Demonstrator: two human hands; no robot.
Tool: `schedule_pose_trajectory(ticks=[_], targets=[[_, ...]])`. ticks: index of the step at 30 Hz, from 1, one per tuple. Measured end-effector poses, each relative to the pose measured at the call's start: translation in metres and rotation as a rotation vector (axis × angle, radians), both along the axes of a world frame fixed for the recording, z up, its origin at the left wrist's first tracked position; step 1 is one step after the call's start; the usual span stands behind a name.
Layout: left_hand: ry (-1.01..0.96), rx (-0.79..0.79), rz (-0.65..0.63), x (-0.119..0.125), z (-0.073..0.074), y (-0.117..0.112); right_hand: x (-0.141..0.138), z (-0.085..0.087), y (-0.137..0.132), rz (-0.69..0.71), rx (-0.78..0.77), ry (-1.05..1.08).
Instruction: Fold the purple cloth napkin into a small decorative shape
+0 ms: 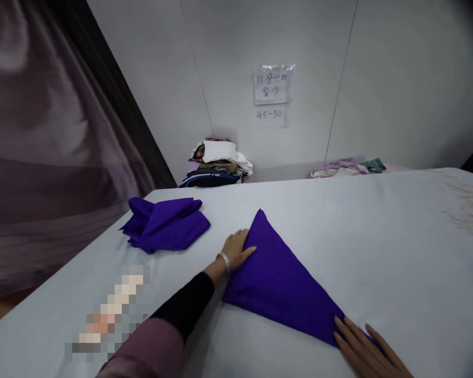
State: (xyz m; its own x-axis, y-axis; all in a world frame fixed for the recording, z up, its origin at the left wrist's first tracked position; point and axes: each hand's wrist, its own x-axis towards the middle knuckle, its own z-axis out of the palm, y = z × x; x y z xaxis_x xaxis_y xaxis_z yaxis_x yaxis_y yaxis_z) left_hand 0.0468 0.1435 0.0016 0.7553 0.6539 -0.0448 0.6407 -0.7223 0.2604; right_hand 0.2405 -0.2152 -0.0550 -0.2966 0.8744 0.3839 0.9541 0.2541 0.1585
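Note:
A purple cloth napkin (278, 278), folded into a triangle, lies flat on the white-covered table. Its tip points away from me. At its left edge rests my left hand (236, 249), thumb spread over the fabric and fingers stretched out along the side. My right hand (364, 344) lies on the near right corner with fingers extended and apart, partly cut off by the frame's bottom edge. Neither hand grips the fabric. Further left, a second purple cloth (167, 223) sits in a loose, crumpled heap, touched by neither hand.
The white table (398, 241) spreads to both sides. Beyond its far edge are a stack of folded clothes (216, 165) and some pale fabric (342, 167). Handwritten paper signs (271, 97) hang on the wall. A curtain (43, 131) borders the left. A pixelated patch (112, 312) covers something left of my arm.

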Motion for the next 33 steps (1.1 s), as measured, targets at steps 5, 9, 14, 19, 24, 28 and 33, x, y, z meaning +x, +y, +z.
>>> schedule_pose_trajectory(ticks=[5,9,14,19,24,28,33], targets=[[-0.134,0.044,-0.046,-0.063,-0.005,-0.056,-0.005,0.014,-0.002,-0.006,-0.090,0.098],[-0.309,0.157,-0.024,-0.101,-0.006,-0.085,-0.012,0.026,-0.006,-0.076,-0.183,0.176],[-0.390,0.235,0.088,-0.127,-0.001,-0.103,-0.014,0.029,-0.011,-0.150,-0.280,0.259],[-0.407,0.258,0.019,-0.130,0.003,-0.119,-0.009,0.026,-0.013,-0.185,-0.335,0.274],[-0.232,0.275,-0.071,-0.113,0.007,-0.123,-0.008,0.029,-0.013,-0.197,-0.345,0.289],[-0.148,0.279,-0.082,-0.102,0.010,-0.115,-0.010,0.033,-0.012,-0.201,-0.361,0.292],[-0.089,0.295,-0.099,-0.103,0.016,-0.118,-0.008,0.038,-0.015,-0.219,-0.390,0.271]])
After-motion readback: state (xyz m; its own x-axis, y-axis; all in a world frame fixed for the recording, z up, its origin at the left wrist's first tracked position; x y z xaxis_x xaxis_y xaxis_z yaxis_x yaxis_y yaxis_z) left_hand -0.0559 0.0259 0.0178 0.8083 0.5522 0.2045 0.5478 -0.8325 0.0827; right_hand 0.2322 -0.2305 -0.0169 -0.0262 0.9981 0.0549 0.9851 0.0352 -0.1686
